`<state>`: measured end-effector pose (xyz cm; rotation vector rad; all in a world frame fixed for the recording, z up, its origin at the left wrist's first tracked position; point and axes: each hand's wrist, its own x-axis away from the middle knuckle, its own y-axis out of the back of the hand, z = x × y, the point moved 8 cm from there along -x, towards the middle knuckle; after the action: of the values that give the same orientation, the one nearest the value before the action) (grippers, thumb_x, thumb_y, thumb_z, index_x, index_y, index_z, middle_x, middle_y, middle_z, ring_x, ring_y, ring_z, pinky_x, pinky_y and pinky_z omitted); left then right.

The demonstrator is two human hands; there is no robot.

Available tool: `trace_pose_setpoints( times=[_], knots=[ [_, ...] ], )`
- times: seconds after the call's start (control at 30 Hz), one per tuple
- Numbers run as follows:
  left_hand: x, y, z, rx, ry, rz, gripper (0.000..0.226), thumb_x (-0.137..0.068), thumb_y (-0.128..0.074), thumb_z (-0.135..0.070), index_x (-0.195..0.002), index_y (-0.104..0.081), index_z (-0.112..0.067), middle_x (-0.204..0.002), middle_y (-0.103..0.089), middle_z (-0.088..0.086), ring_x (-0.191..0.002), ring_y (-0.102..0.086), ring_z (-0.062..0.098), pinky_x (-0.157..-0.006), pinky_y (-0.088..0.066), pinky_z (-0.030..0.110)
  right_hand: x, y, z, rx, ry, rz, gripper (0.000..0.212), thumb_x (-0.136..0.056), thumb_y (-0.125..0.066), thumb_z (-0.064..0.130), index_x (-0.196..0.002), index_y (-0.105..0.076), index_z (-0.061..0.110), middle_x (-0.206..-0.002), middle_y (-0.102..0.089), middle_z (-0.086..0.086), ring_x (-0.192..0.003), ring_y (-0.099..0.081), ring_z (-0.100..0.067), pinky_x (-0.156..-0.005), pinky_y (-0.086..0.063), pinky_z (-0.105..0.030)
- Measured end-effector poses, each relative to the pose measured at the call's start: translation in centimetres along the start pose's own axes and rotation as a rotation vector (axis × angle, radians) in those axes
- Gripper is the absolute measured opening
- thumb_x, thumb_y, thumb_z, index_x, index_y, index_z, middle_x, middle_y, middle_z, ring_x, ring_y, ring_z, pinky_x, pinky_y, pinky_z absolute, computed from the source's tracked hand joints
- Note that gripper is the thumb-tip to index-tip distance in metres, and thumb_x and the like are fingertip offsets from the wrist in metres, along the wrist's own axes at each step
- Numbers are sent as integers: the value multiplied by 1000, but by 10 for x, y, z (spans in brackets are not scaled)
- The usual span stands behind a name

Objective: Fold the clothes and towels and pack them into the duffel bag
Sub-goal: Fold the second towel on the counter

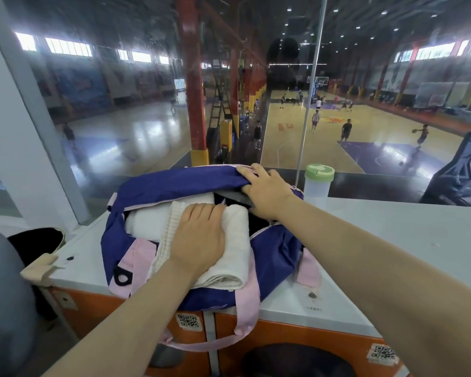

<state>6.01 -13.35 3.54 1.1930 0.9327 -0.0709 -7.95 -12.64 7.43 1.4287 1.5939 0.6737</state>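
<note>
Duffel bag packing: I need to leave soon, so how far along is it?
Done: one white rolled towel lies inside the duffel bag. In hand: the left hand presses a folded towel half in, while the right hand holds the opening's edge. Left: pushing it fully in and zipping.

The duffel bag (272, 248) sits on the counter (392, 240), near its left end, with its opening facing up. A folded towel (237, 240) lies half in the opening and hangs over the bag's near side; a second towel (147, 221) lies inside, to its left. The left hand (199, 240) rests on the folded towel. The right hand (264, 189) grips the bag's far flap. A bottle (318, 183) stands just right of the bag, behind it.
</note>
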Motion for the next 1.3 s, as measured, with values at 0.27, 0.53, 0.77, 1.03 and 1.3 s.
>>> trace_pose_setpoints(
  times=[0.27, 0.53, 0.77, 1.03, 1.3],
  knots=[
    [1, 0, 2, 16, -7, -27, 39, -84, -38, -18, -118, -59, -14, -99, -62, 4, -91, -56, 26, -92, -39, 37, -13, 0, 6, 72, -69, 13, 36, -98, -47, 34, -130, -60, 24, -160, -15, -8, -141, -21, -30, -102, -33, -48],
    [4, 4, 2, 28, -2, -61, 37, -84, -40, -18, -116, -60, -14, -99, -62, 3, -90, -56, 25, -92, -37, 35, -15, 0, 6, 100, -163, -33, 32, -99, -44, 28, -122, -65, 24, -156, -24, -6, -130, -32, -32, -94, -37, -44],
    [7, 5, 3, 42, 9, -76, 35, -84, -46, -16, -116, -60, -14, -100, -62, 3, -92, -56, 25, -93, -35, 34, -17, -6, 4, 70, -155, 1, 31, -97, -47, 32, -122, -64, 28, -158, -20, -3, -134, -27, -30, -99, -33, -44],
    [10, 5, 3, 77, 3, -85, 37, -85, -40, -19, -117, -59, -13, -102, -62, 4, -94, -56, 25, -95, -37, 36, -19, -1, 9, 78, -211, -57, 32, -99, -43, 28, -121, -66, 22, -151, -35, -5, -124, -39, -31, -94, -34, -41],
    [5, 2, 5, 70, -9, -49, 33, -84, -40, -17, -111, -59, -17, -95, -59, 3, -89, -54, 25, -89, -36, 34, -18, 24, -10, -132, -204, -46, 38, -97, -39, 35, -121, -63, 16, -133, -52, -4, -114, -50, -31, -95, -35, -42]
  ],
)
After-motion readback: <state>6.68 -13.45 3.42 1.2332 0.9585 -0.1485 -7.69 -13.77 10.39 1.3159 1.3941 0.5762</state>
